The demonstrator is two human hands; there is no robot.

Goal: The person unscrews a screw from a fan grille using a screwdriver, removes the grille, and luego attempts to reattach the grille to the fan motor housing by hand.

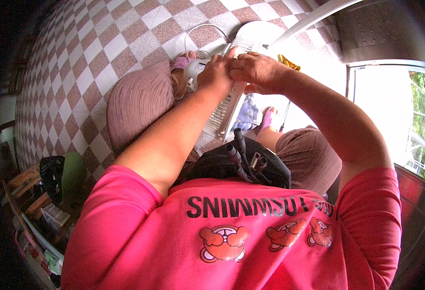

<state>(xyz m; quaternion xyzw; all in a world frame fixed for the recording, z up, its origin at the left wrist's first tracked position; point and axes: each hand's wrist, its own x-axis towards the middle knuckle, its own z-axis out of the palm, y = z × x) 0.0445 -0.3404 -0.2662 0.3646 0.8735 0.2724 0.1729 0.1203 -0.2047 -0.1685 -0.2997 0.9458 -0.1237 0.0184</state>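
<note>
My left hand and my right hand meet above a long white slotted piece that lies between my legs. Both hands have curled fingers, and the fingertips come together over its far part. Whatever they pinch is too small or too hidden to make out. Just left of my left hand stands a white rounded appliance part with a short knob. A pale cable loops up from near it.
Beyond my hands is a white rounded base, and a white pole slants up rightward. A shiny gold wrapper lies near my right forearm. Checkered tiles cover the floor. Dark cables rest at my waist; wooden shelving stands left.
</note>
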